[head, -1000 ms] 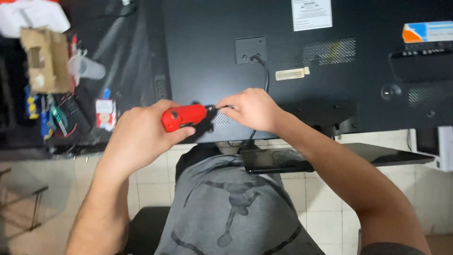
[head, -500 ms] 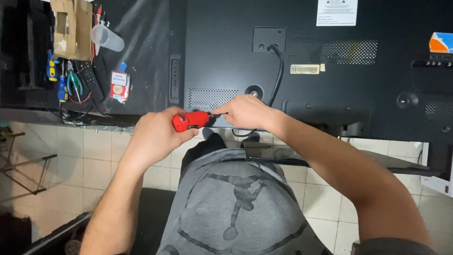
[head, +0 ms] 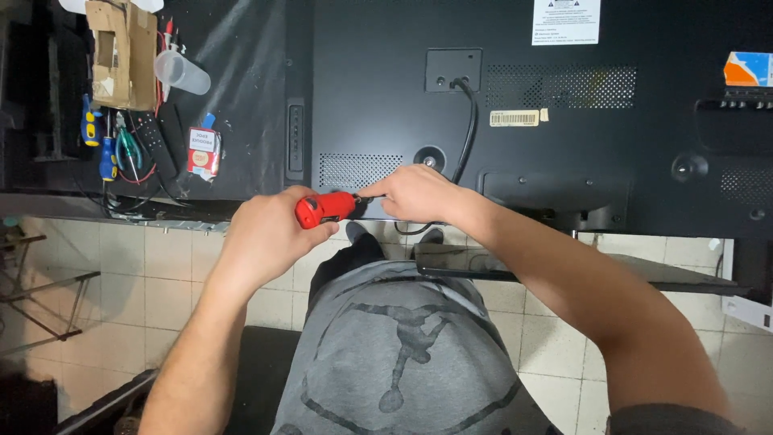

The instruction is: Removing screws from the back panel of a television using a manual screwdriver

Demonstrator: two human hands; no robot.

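**Inspector:** Two hands are at work at the near edge of the black worktop (head: 241,97). The left hand (head: 262,238) is wrapped around a red screwdriver handle (head: 324,209), grip pressed tight on it, thumb along the underside. The handle lies roughly level, pointing to the person's right.

**Clerk:** And the right hand?

**Inspector:** The right hand (head: 415,193) meets the tool's dark front end, fingertips pinched together at the tip. Whether they pinch the bit itself or a small screw, I cannot tell; the spot is too small and shadowed.

**Clerk:** Where does the tool sit against the set?

**Inspector:** Just at the lower edge of a large black television back panel (head: 515,80), which lies face down on the worktop. It is below a rectangular vent grille (head: 360,170) and near a round mount boss (head: 429,159). A black power cable (head: 467,129) runs down from a square socket plate and passes behind the right hand.

**Clerk:** Anything else nearby?

**Inspector:** Well apart, at the worktop's left: a cardboard box (head: 122,52), a clear plastic cup (head: 183,72) on its side, a remote control (head: 153,145), blue-and-yellow handled tools (head: 97,137), and a small red and white packet (head: 203,151). Tiled floor (head: 145,258) shows below the worktop.
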